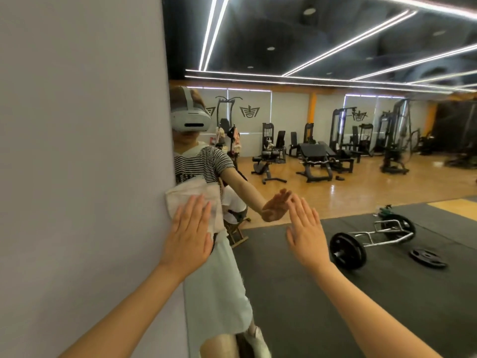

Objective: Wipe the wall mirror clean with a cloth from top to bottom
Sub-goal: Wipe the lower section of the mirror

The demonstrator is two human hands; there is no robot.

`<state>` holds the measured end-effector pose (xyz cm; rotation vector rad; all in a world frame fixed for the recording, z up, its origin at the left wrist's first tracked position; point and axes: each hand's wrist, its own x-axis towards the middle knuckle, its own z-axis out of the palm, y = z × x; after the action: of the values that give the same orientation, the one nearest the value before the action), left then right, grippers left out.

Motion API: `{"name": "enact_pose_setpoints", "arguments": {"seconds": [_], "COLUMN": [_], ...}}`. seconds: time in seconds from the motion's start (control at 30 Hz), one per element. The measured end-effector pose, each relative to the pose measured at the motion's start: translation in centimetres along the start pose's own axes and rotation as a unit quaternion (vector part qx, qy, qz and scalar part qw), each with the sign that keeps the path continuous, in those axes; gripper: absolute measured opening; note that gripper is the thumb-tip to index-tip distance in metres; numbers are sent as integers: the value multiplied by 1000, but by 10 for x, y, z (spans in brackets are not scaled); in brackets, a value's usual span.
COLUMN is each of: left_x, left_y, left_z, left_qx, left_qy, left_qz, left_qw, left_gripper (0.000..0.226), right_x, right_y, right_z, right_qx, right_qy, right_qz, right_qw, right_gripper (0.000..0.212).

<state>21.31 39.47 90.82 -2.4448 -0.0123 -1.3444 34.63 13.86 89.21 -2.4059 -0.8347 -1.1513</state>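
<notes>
Glass, smooth and floor-length: wall mirror, its left edge meeting a matte grey wall; reflects a gym of black machines. Black rubber mat, reflected, with a barbell. White cloth, rumpled, flat on the glass at the mirror's left edge. Left hand: fingers straight, pressing the cloth. Right hand: fingers extended together, fingertips at the glass, holding nothing.

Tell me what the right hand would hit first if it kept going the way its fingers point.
Most likely the mirror glass: the right hand points up and forward, fingertips almost meeting their reflection, so nothing else seems to lie between, though depth is hard to judge.
</notes>
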Motion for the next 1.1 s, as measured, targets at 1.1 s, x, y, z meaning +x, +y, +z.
{"name": "enact_pose_setpoints", "arguments": {"seconds": [1.1], "left_x": [31], "left_y": [23], "left_z": [41], "left_qx": [82], "left_qy": [80], "left_qz": [-241], "left_qw": [964], "left_gripper": [68], "right_x": [59], "right_y": [172], "right_z": [51], "right_qx": [2], "right_qy": [205], "right_qz": [-159], "right_qw": [966], "right_gripper": [58]}}
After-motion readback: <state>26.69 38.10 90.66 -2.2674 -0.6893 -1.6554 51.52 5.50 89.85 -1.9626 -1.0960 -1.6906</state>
